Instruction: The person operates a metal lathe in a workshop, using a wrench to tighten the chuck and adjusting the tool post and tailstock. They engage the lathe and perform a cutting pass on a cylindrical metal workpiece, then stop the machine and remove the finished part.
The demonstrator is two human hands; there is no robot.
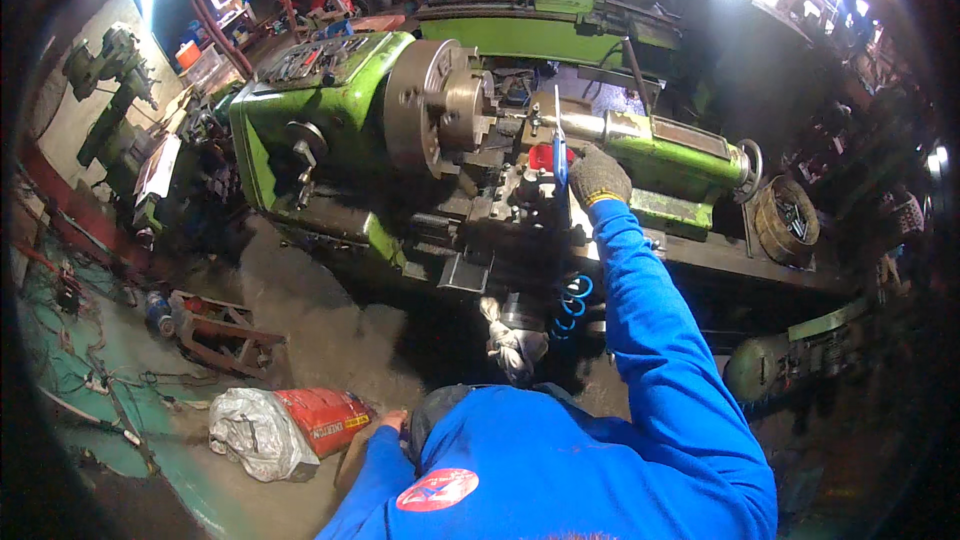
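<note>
- Gripping a blue tool [561, 162], the gloved right hand [600, 177] reaches over the carriage [508, 206] of a green lathe [348, 112], fingers clamped on the tool.
- The tool is just left of the glove, its long pale tip pointing up; a red object [541, 157] sits just beside it.
- The bare left hand [394, 421] is low at the left, near the person's side; whether its fingers are apart or together, I cannot tell.
- Left of that hand, a red and white sack [328, 421] lies on the floor [290, 280].
- A large round chuck [413, 105] stands left of the tool; right of it are the green tailstock [690, 162] and its handwheel [748, 170].
- A blue coiled hose [572, 308] hangs below the carriage, near a bundled white cloth [515, 345].
- Beyond the handwheel, a round tan container [766, 228] holds metal pieces.
</note>
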